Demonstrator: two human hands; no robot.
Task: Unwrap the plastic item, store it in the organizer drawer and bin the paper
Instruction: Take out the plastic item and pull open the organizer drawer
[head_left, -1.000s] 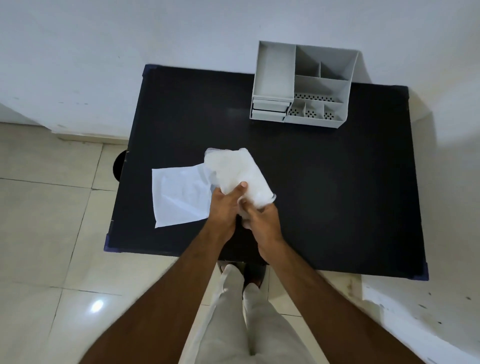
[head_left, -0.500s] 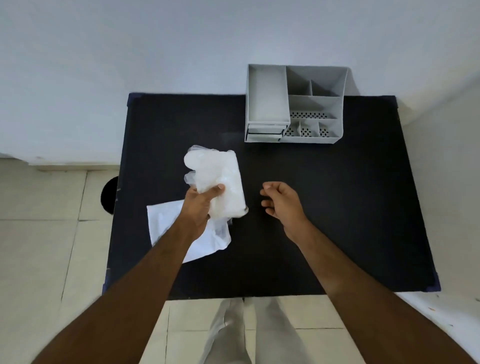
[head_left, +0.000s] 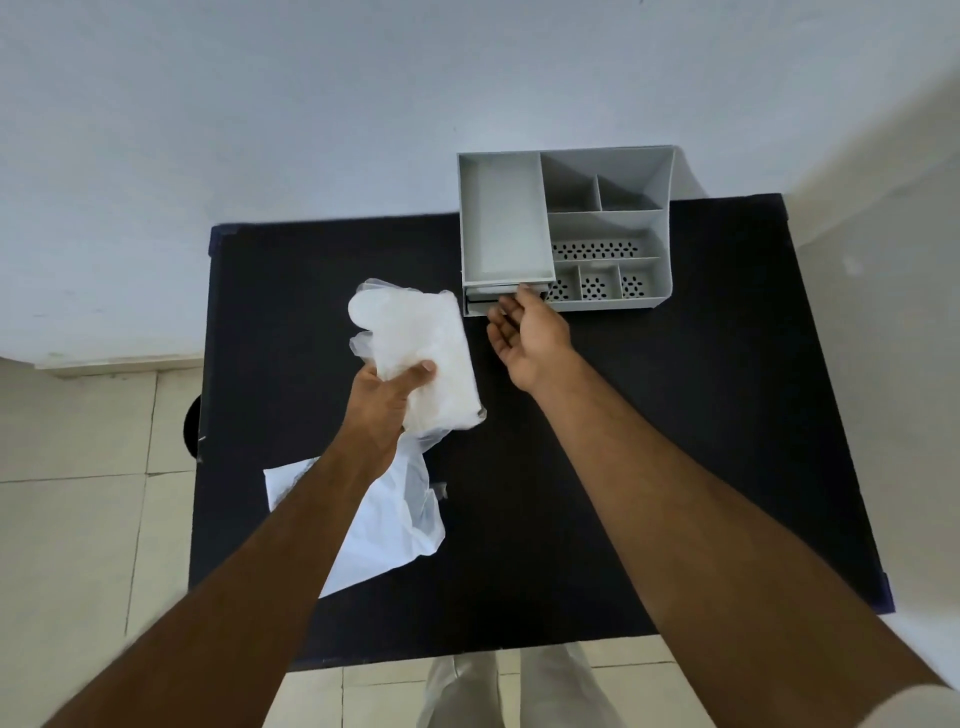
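My left hand (head_left: 387, 397) grips a bundle of translucent white plastic (head_left: 415, 343) and holds it above the black table (head_left: 675, 415). A sheet of white paper (head_left: 384, 535) lies flat on the table under my left forearm. The grey organizer (head_left: 566, 228) stands at the table's back edge, with its drawers (head_left: 485, 299) at the lower left front. My right hand (head_left: 527, 332) is palm up with loosely curled fingers, and its fingertips touch the drawer front. Whether a drawer is pulled out I cannot tell.
The organizer has one long tray on the left and several smaller compartments on the right, some with perforated floors. A dark round object (head_left: 192, 428) sits on the tiled floor at the table's left edge. White walls stand behind and to the right.
My right hand let go of the plastic bundle and reached forward to the organizer's drawer front. My left hand kept the bundle and lifted it off the paper.
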